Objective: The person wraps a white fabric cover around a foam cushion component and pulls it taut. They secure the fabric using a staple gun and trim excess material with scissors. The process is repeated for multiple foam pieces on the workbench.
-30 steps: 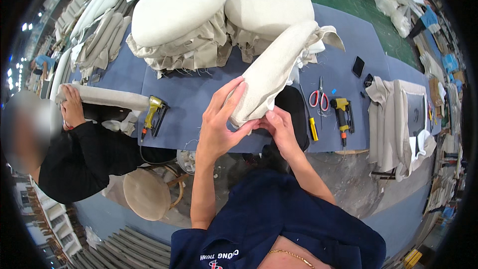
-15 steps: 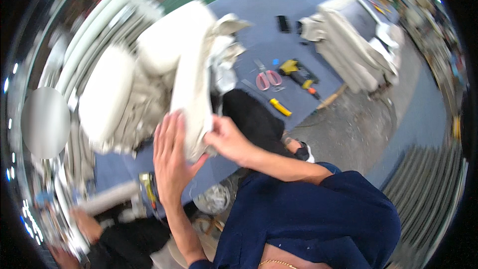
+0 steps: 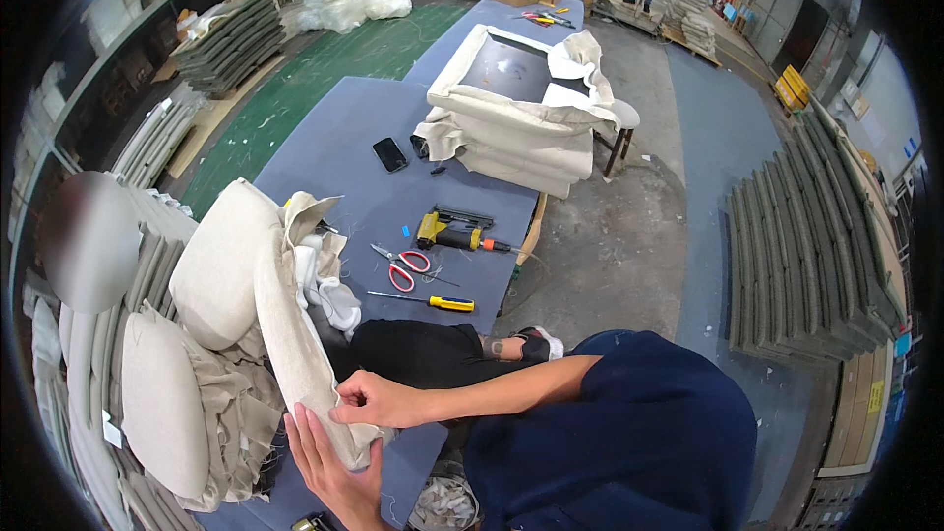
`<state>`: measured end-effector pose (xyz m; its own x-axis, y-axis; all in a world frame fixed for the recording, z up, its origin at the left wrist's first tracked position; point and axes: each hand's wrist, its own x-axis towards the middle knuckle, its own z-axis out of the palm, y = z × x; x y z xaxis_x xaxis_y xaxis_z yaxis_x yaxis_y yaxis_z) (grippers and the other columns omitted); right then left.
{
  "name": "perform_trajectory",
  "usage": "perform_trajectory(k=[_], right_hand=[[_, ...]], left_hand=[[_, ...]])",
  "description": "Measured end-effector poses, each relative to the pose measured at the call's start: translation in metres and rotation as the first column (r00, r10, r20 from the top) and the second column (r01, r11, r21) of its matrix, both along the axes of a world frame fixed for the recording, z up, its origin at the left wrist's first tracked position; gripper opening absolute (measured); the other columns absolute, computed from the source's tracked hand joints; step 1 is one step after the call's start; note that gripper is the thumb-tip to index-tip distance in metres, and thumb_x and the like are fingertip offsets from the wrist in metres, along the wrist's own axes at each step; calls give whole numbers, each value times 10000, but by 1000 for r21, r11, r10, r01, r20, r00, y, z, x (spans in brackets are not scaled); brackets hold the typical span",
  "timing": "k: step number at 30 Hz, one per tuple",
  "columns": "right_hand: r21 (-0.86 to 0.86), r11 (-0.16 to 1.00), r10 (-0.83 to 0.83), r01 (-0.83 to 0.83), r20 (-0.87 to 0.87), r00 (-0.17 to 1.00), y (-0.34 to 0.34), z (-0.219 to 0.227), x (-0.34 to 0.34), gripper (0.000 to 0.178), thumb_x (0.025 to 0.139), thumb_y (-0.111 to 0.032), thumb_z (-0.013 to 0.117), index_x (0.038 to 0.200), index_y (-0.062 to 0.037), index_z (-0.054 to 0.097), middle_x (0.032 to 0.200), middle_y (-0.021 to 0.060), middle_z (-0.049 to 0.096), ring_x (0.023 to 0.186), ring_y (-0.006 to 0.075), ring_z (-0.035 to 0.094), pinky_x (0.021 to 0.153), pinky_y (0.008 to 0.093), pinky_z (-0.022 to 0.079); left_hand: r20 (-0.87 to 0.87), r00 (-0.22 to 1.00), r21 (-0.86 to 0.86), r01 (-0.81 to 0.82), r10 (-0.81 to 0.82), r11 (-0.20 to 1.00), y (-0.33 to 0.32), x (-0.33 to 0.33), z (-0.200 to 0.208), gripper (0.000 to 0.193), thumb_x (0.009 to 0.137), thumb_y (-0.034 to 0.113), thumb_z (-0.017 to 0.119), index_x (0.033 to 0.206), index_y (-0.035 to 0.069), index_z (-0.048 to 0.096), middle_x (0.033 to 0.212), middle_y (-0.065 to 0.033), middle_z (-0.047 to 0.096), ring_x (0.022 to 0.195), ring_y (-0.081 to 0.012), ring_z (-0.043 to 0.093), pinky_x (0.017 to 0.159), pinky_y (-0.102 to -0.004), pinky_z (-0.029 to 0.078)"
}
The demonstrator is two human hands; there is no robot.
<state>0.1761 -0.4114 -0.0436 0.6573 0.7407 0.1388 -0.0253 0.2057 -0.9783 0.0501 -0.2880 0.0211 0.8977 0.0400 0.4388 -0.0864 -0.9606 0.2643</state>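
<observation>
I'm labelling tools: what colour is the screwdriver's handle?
The handle is mostly yellow; the head view shows it best.

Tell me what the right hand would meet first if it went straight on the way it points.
The cream padded piece: the right hand touches its edge. Past it, the left hand's fingertips seem roughly in line, though depth is unclear.

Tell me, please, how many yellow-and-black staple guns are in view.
2: one lies on the blue-grey workbench beside the red-handled scissors; the other, mostly cut off, shows at the lower edge, near the left hand. More may be hidden behind the cushions.
</observation>
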Motion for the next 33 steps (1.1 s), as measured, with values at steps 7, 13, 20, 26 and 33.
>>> perform_trajectory(k=[7,13,20,26,33], right_hand=[[94,994,71,-62,-92,993,10,1,-10,259,897,-199,619,935,56,646,714,5,589,614,68,540,491,261,430],[74,970,219,-230,127,967,21,-14,-7,529,1015,-477,581,1001,44,667,775,2,628,692,83,531,592,298,451],[337,933,134,-125,-3,991,53,-28,-28,639,1028,-527,527,762,52,573,638,-48,471,593,65,400,514,315,337],[325,935,120,-143,89,989,77,-47,-25,644,1036,-529,508,671,-2,559,579,-42,402,575,71,372,499,330,318],[331,931,145,-154,53,988,83,-43,-32,613,1047,-475,514,692,22,564,566,-12,421,566,82,367,504,338,311]], left_hand=[[48,996,-11,-74,75,997,-10,-5,33,738,769,184,819,1422,5,525,1451,-217,522,1303,-381,538,1064,-464,470],[22,995,-106,-98,101,990,-3,-6,30,903,688,224,867,1479,30,477,1477,-232,499,1387,-402,449,1147,-487,370],[51,996,-518,-34,71,855,17,-16,27,613,953,333,679,1446,6,520,1497,-225,487,1419,-384,408,1163,-482,304],[128,924,-517,-248,361,819,8,-3,19,409,1027,221,580,1350,-28,597,1360,-228,601,1258,-367,556,1065,-457,414],[190,871,-433,-341,454,834,6,-9,9,483,932,173,708,1362,-10,589,1336,-235,614,1220,-366,578,1047,-458,429]])
